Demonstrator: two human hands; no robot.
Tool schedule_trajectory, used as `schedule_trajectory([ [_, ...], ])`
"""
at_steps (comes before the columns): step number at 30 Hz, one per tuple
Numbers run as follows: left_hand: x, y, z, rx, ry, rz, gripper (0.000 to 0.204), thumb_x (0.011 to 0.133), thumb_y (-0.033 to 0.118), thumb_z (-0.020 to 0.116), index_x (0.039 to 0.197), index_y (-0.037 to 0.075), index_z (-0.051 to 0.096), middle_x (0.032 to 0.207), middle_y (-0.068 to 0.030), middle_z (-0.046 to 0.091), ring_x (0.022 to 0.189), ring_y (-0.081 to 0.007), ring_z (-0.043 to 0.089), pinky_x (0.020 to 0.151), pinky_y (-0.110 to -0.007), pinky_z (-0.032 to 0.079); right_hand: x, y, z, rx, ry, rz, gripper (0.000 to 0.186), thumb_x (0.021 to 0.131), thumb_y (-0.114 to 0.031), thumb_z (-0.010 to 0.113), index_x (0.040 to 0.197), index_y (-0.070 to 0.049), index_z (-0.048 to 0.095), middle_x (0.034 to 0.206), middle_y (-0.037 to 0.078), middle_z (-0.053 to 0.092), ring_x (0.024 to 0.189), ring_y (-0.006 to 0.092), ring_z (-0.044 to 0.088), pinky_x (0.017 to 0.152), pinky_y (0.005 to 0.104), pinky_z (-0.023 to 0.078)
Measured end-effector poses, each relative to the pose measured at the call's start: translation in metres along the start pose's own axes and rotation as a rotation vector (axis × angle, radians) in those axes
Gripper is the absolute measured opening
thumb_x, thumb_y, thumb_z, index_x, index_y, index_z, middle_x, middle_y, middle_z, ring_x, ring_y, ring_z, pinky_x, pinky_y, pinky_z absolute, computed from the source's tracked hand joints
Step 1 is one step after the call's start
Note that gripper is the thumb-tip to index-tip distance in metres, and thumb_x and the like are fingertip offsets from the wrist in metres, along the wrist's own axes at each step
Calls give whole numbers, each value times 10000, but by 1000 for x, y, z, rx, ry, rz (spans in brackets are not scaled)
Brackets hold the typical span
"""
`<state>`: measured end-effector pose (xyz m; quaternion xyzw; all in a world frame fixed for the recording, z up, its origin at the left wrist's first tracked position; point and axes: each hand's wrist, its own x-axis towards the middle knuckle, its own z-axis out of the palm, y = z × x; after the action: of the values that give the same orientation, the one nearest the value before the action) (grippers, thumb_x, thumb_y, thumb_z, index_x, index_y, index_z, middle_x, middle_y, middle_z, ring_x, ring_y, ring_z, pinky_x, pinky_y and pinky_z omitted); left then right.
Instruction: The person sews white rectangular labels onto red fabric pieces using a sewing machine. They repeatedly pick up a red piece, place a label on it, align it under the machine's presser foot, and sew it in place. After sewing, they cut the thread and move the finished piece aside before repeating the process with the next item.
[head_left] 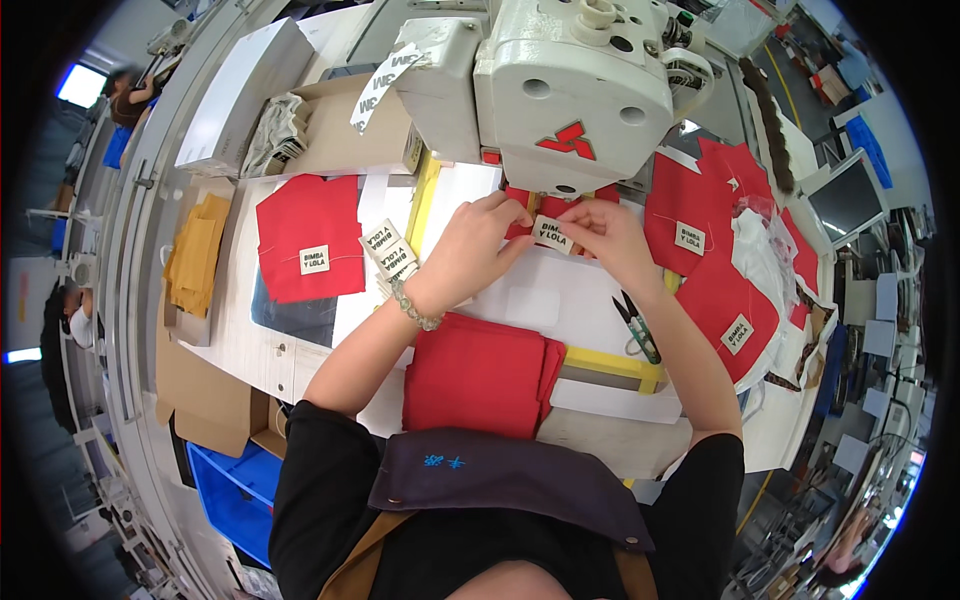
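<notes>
Both my hands meet below the head of a white sewing machine (575, 90). Between them is a small cream fabric label (552, 234) with dark print, tilted over a red cloth piece (518, 230). My right hand (612, 238) pinches the label's right side between thumb and fingers. At its left edge, the thumb and fingertip of my left hand (478, 245) close on it, just over the red cloth. Thread snips (640, 332) with dark blades lie beside my right forearm. Left of my left hand sits a pile of similar labels (388, 250). My hands partly hide the red cloth.
A stack of red cloth (475, 375) lies near me. Red pieces with labels lie at left (312, 262) and right (690, 215). Farther left are an open cardboard box (345, 125) and yellow-orange pieces (200, 255) in a tray. A blue bin (225, 480) stands below the table edge.
</notes>
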<state>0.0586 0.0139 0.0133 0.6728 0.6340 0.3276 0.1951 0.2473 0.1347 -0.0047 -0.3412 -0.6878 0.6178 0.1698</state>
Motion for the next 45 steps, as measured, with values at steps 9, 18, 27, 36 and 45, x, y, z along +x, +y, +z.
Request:
schedule_trajectory([
  [9,-7,-1,17,385,-112,196,514,812,190,697,1290,50,572,1349,-85,551,1196,-227,526,1003,-423,372,43,7,-13,-155,39,45,179,853,-99,679,909,71,670,694,98,680,503,133,639,427,247,474],
  [18,-6,-1,25,564,-137,218,599,839,300,682,1355,49,509,1405,-84,518,1281,-201,476,1032,-512,326,43,-4,-10,-217,68,57,182,831,-80,674,884,92,652,692,120,680,530,166,671,453,267,514],
  [27,-4,6,29,634,-143,214,643,860,386,657,1372,35,493,1407,-94,517,1328,-198,445,1042,-542,310,43,-3,-6,-199,133,29,214,805,-27,662,974,93,608,676,133,664,515,186,665,455,295,523],
  [36,-2,2,36,638,-111,210,623,882,394,622,1364,20,496,1383,-102,538,1318,-216,445,1054,-524,309,34,-3,-12,-497,244,-203,269,766,-57,703,1017,15,640,828,111,685,684,227,658,616,368,526],
  [45,0,0,44,607,-70,191,564,858,353,634,1347,101,510,1355,-92,519,1271,-257,451,992,-493,359,-9,15,-35,-1096,52,-923,210,817,-210,699,998,-105,693,1151,-6,663,959,181,579,819,359,430],
])
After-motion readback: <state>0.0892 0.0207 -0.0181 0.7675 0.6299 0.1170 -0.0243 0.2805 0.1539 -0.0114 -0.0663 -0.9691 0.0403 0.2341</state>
